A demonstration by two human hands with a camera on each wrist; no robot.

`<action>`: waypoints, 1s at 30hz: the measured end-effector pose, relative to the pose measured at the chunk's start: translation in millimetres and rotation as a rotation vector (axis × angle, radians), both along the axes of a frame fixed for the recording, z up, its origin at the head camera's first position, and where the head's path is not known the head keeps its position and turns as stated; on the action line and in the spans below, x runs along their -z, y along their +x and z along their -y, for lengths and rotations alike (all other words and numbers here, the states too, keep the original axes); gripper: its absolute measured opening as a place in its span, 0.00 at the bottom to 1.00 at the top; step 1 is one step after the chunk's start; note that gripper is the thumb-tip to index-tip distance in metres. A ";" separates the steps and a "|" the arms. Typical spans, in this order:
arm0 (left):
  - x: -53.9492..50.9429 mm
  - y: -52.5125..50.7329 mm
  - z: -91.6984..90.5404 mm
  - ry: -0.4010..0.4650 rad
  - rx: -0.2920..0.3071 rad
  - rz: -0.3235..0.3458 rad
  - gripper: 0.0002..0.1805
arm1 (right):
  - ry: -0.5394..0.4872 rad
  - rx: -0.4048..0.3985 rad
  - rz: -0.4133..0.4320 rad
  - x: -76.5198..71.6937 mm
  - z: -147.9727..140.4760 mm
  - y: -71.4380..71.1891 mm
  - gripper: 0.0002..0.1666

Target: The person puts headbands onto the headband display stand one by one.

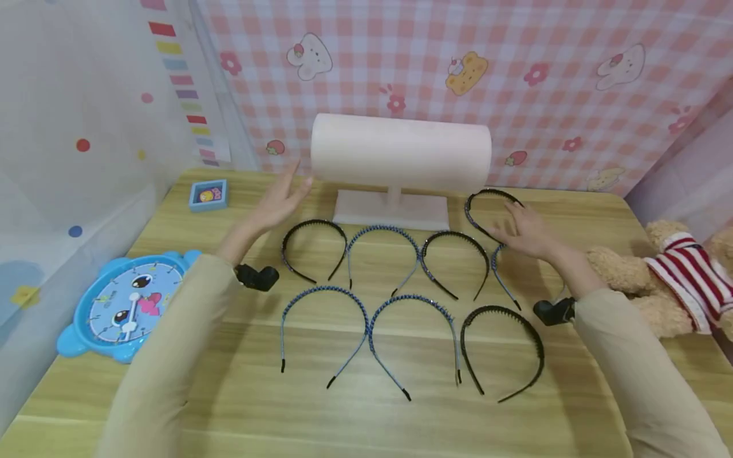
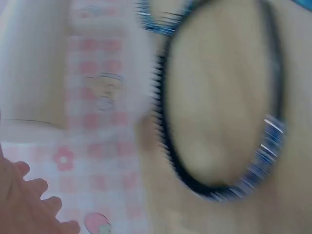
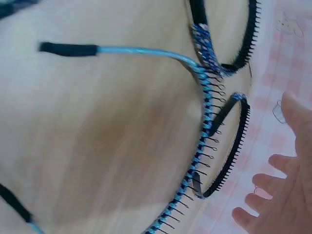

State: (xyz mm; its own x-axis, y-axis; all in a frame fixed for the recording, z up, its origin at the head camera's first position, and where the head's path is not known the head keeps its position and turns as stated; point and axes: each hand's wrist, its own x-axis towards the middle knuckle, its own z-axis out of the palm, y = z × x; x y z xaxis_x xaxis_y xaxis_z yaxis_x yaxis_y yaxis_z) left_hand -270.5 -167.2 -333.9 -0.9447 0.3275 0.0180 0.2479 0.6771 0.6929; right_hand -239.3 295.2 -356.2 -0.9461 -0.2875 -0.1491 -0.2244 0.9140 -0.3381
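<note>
My left hand (image 1: 280, 203) is released, fingers apart, just beside the left end of a smooth, pale padded cylinder (image 1: 401, 149) on a flat rectangular base (image 1: 395, 213). My right hand (image 1: 528, 232) is loose too, gripping nothing, next to a curved black toothed headband (image 1: 469, 213) with a glittery blue-silver wrap; I can't tell whether my fingers touch it. Partly beneath that hand lies a thin blue cord-wrapped headband (image 1: 504, 273), black-tipped, with looped wire teeth. Six more, three black and three blue, lie in front of the base, all arched shapes. Tan cloth sleeves (image 1: 177, 356) cover my arms. The desk (image 1: 229, 407) has a yellowish wood grain. On it, to my left, sit a glossy blue animal-shaped clock (image 1: 134, 308) and a small blue square box (image 1: 209, 195); to my right, a fuzzy teddy bear in red-and-white stripes (image 1: 690, 280). Pink-and-white checked cloth (image 1: 366, 63) hangs behind.
</note>
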 end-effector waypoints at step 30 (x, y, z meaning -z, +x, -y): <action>-57.7 -18.7 -22.0 0.836 -0.215 0.372 0.30 | -0.148 0.147 0.330 -15.8 -26.9 -44.5 0.40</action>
